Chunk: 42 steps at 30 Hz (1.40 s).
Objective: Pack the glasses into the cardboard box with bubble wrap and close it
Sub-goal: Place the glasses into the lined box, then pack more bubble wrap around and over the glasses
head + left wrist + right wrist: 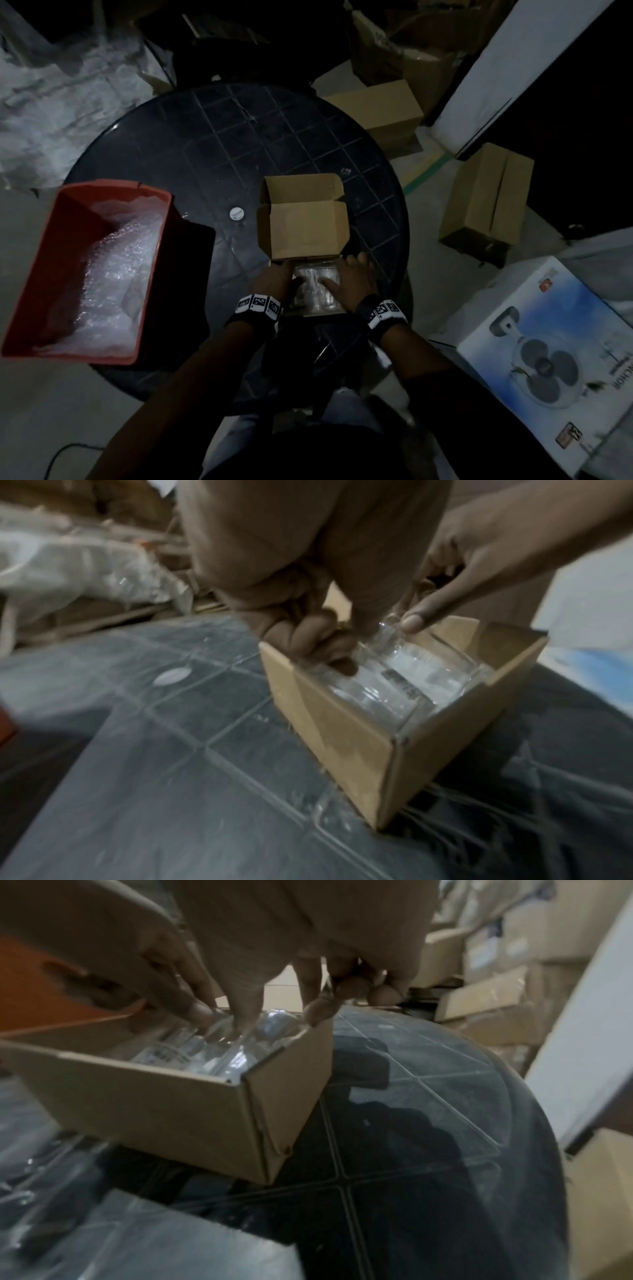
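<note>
A small cardboard box [301, 229] stands on the black round table [239, 137], its lid raised at the far side. Clear glasses [315, 287] lie inside it, side by side. My left hand [274, 284] is at the box's left side, fingers [318, 647] curled down onto the left glass [359, 696]. My right hand [352, 281] is at the right side. Its thumb [414, 622] presses a glass rim, and in the right wrist view its index finger [318, 1012] sits on the box's right wall [291, 1069].
A red bin [41, 291] holding bubble wrap [113, 274] sits at the table's left edge. A small white disc [237, 213] lies left of the box. On the floor stand cardboard boxes [486, 195] and a printed fan box [548, 359] to the right.
</note>
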### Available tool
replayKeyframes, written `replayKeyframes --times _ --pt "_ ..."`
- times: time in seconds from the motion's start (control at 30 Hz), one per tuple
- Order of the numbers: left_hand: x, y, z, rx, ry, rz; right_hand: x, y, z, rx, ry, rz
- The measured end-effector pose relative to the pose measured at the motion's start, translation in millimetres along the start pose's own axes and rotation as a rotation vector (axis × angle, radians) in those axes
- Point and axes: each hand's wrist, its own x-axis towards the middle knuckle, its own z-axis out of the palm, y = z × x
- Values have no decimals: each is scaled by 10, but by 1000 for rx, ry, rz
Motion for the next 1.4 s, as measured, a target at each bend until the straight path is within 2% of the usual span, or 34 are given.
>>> replayKeyframes --times 0.13,0.27,0.37,0.47,0.57,0.67,0.8,0.93,1.0,1.07,1.1,1.17,1.2,1.27,1.33,1.4 --pt "-163 -48 -162 49 74 95 -13 -68 -128 124 67 -54" --pt "-415 -189 -542 -67 317 160 89 -398 -326 261 287 -158" --pt "-621 -525 -840 -89 510 195 163 -835 -469 301 351 -225" --pt "-847 -1051 -1039 -86 581 167 204 -1359 -474 318 334 -324" --pt "-1109 -1647 -1082 -95 559 -3 202 -1931 -374 314 317 -399" --pt "-1345 -2154 -1002 -217 511 -147 146 -2396 -208 349 315 -472" --pt "-1518 -2467 -1037 -395 380 -345 78 -2776 -26 357 231 -496" --pt "-1560 -2795 -1084 -711 353 -235 13 -2972 5 401 196 -504" --pt "-1607 -2823 -1156 -1022 251 -110 -3 -3047 -61 478 133 -471" --pt "-1789 -2654 -1389 -1461 85 47 -24 -3128 -217 714 5 -448" --pt "-1842 -2623 -1485 -1655 13 62 -11 -3150 -282 884 -89 -439" --pt "-1910 -2623 -1625 -1896 -65 29 5 -3178 -406 1114 -274 -429" --pt "-1907 -2635 -1656 -1953 -78 28 7 -3181 -464 1135 -317 -424" --pt "-1882 -2625 -1705 -1961 -82 32 31 -3156 -561 1017 -325 -446" --pt "-1842 -2601 -1731 -1866 -69 8 62 -3122 -643 739 -252 -534" --pt "-1811 -2605 -1759 -1672 -65 52 43 -3106 -737 527 -218 -644"
